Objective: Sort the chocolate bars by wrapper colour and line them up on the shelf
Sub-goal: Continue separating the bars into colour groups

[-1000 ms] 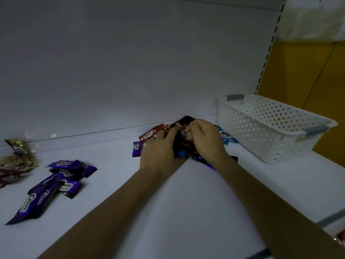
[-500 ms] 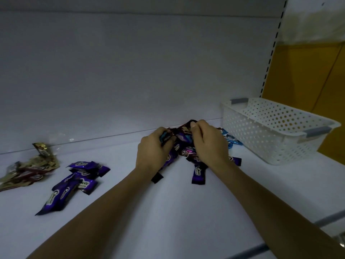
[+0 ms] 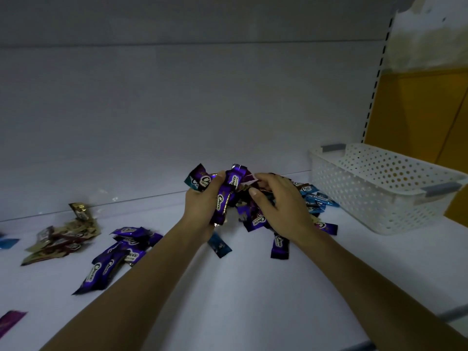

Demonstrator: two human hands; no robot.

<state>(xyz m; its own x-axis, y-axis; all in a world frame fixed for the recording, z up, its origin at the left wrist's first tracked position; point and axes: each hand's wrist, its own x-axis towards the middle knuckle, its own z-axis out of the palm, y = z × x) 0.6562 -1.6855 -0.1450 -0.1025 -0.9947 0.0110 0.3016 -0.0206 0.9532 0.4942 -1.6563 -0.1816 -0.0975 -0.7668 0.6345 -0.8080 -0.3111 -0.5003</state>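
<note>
My left hand (image 3: 202,203) grips a bunch of purple chocolate bars (image 3: 226,196), lifted a little above the white shelf (image 3: 228,300). My right hand (image 3: 281,206) reaches with curled fingers into the mixed pile of bars (image 3: 255,219) beneath it; whether it holds one I cannot tell. A purple bar (image 3: 279,245) and a dark blue bar (image 3: 219,245) lie loose in front of the pile. Light blue bars (image 3: 317,200) lie at the pile's right. A sorted purple group (image 3: 119,257) and a gold group (image 3: 63,239) lie at the left.
A white perforated basket (image 3: 379,188) stands at the right end of the shelf. One blue bar (image 3: 7,243) lies at the far left edge and a purple one (image 3: 10,323) at the lower left. The shelf's back panel (image 3: 177,122) rises right behind the pile.
My left hand has gathered purple bars and lifted them off the pile. My right hand has opened out over the pile. More bars lie spread in front.
</note>
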